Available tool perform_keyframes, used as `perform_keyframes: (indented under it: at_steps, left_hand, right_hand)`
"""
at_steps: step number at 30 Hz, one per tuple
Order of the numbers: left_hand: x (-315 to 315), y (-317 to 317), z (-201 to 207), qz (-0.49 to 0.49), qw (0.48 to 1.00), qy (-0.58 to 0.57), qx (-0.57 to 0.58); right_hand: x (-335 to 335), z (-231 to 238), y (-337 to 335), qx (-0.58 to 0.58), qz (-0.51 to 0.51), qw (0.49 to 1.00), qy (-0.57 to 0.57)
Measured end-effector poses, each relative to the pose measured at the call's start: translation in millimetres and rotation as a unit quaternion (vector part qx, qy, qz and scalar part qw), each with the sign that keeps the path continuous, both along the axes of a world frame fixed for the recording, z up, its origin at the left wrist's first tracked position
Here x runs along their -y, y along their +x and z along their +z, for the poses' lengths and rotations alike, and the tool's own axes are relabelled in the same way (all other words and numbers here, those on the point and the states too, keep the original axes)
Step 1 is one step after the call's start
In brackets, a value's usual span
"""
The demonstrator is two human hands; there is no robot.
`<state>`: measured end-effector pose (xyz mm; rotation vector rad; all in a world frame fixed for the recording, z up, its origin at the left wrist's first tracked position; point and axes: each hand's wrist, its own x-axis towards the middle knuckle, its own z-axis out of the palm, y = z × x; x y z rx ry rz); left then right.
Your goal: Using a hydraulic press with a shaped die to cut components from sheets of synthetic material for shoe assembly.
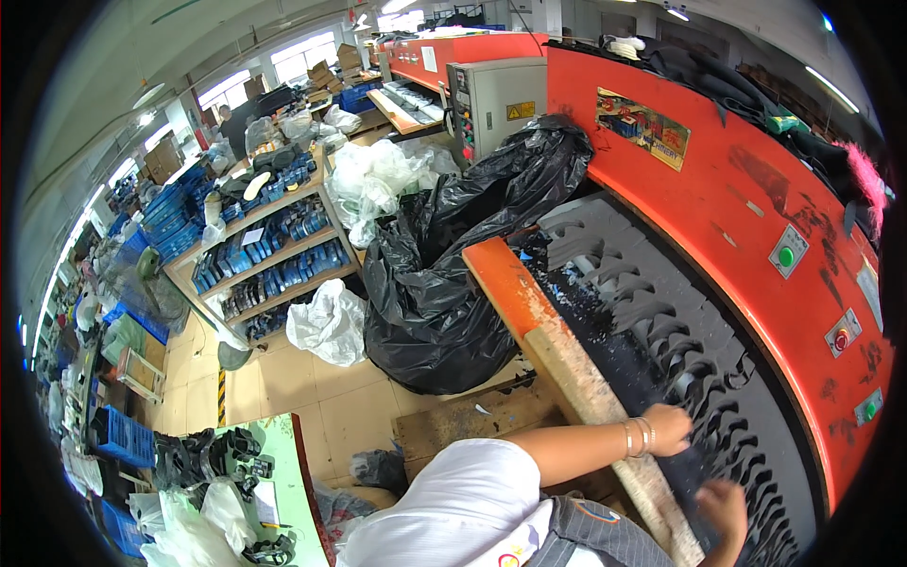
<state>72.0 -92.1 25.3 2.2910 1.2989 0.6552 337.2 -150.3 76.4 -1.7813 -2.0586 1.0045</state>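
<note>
My left hand, with bracelets at the wrist, reaches across the wooden edge board to the black sheet material on the machine bed. Its fingers are curled closed, and whatever they hold is hidden. Closer to me, my right hand hovers at the same material, bent and smeared by motion. Beside both hands runs a long row of curved black cut strips, partly lifted and overlapping. Small blue and dark scraps lie at the bed's far end.
The red machine body, with green buttons and a red knob, walls the right side. A large black plastic bag stands beyond the board. Shelves of blue pieces are farther left. A green table holds black parts.
</note>
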Motion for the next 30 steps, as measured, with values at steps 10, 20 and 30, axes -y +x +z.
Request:
perform_keyframes:
  at_steps: [10, 20, 30]
  left_hand:
    - [-55, 44, -29, 0.035, 0.977, 0.182, 0.107]
    - [-112, 32, 6, -0.041, 0.961, 0.163, 0.218]
    - [-174, 33, -7, -0.069, 0.991, -0.006, -0.112]
  right_hand:
    - [-165, -6, -63, 0.169, 0.100, 0.948, 0.249]
    - [-248, 12, -91, 0.302, 0.055, 0.942, -0.134]
    - [-235, 19, -39, -0.302, -0.108, 0.942, 0.099]
